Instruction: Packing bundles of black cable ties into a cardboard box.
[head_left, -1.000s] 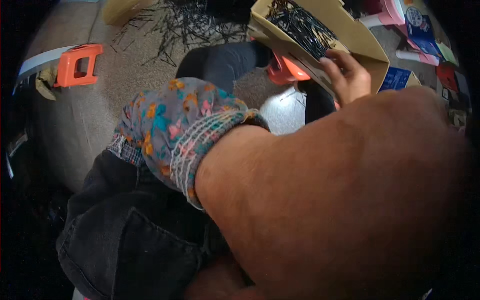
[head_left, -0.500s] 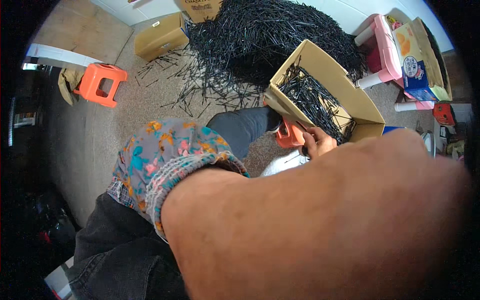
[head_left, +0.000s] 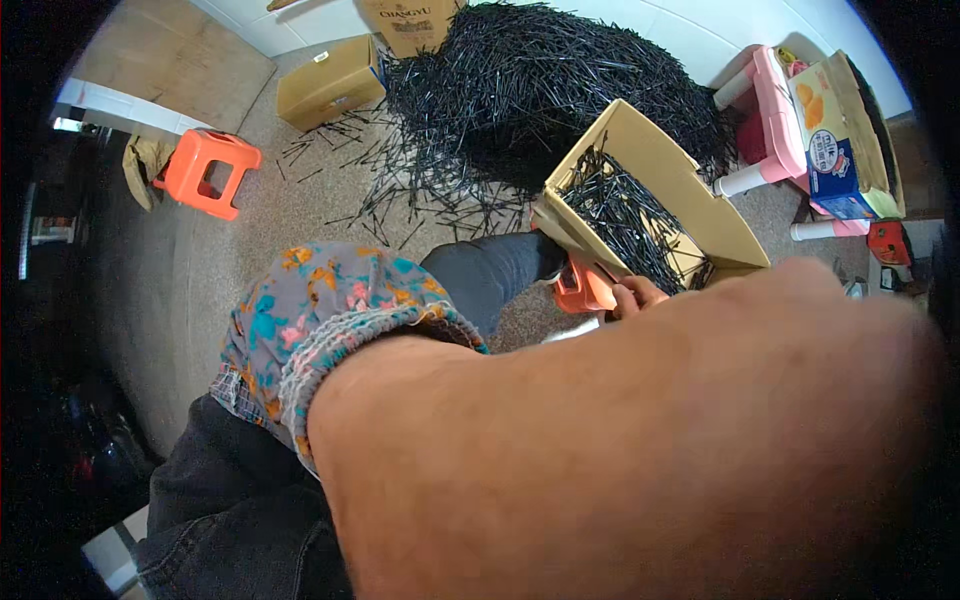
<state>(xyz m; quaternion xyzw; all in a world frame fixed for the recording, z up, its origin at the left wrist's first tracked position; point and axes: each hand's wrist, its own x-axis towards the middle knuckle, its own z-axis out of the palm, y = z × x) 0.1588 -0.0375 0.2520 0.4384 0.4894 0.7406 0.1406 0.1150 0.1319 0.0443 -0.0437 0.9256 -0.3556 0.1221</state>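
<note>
Since a second ago our view has lifted: cardboard box of black sticks (head_left: 650, 200) now fully visible, tilted on orange stool (head_left: 585, 288). One hand (head_left: 636, 295) touches its lower edge; grip unclear. Other hand hidden behind forearm (head_left: 620, 450).

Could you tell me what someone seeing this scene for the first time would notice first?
A bare forearm with a rolled-up floral sleeve fills the lower half of the view, close to the camera. Behind it, a big heap of thin black sticks spreads over the floor at top centre. An open cardboard box holding more sticks stands tilted right of centre, with a hand at its lower edge.
</note>
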